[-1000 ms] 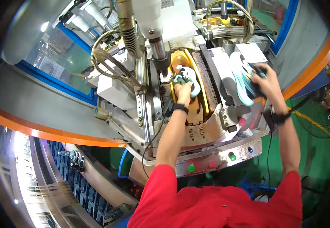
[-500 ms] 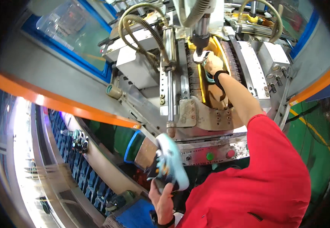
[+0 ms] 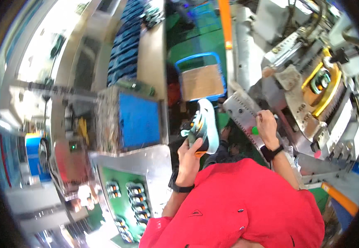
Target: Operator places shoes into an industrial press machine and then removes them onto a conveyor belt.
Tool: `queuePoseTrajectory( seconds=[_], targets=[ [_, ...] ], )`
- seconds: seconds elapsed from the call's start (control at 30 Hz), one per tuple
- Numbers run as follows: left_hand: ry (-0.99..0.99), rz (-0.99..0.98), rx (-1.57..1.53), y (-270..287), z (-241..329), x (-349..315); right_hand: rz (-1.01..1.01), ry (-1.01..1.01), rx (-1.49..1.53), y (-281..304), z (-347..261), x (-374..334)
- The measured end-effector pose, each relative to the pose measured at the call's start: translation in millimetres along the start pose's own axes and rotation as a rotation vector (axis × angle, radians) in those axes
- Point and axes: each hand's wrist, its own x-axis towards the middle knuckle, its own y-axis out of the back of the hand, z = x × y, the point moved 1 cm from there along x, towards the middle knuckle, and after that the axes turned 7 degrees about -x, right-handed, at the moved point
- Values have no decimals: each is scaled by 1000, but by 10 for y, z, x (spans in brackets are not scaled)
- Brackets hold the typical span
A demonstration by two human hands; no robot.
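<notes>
My left hand (image 3: pixel 187 161) is wrapped round the heel end of a sneaker (image 3: pixel 208 131), light teal and black with orange touches and a pale sole. The sneaker's toe points away from me. My right hand (image 3: pixel 267 129), its fingers curled in and nothing visible in them, is beside the green button (image 3: pixel 255 130) on the machine's metal control panel (image 3: pixel 240 110). Whether it touches the button I cannot tell. Another sneaker (image 3: pixel 320 81) sits between the yellow pads (image 3: pixel 331 101) of the machine at the right.
A blue-framed stand with a brown board (image 3: pixel 203 82) is ahead of me. Left of it are a block with a blue top (image 3: pixel 139 120) and a conveyor with dark blue ridges (image 3: pixel 124 45). Several shoes (image 3: pixel 138 200) rest on a green surface at lower left. An orange bar (image 3: pixel 339 198) juts in at right.
My view has turned left. My right hand has left the shoe inside the machine and come back to the control panel. The sneaker stays in my left hand.
</notes>
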Motion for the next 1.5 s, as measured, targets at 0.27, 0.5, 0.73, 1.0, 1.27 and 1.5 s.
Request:
queuePoseTrajectory(
  seconds=[0.27, 0.5, 0.73, 1.0, 1.27, 1.5],
  targets=[
    [-97, 257, -169, 873, -388, -581, -69, 220, -105, -1040, 788, -151],
    [-324, 596, -396, 1954, -534, -845, -63, 137, 90, -745, 256, 449],
    [-396, 887, -464, 3695, -171, -784, -25, 699, 525, -331, -3038, 1665],
    [-573, 1147, -590, 5816, 435, -468, -148, 1434, 269, -388, -7594, 1674],
    [-498, 1442, -429, 7853, 1107, -203, -190, 1876, -164, -1787, -10761, 974],
    [-734, 1638, 152, 9065, 1739, -103, -465, 1935, 18, -2627, -11733, 50]
  ],
)
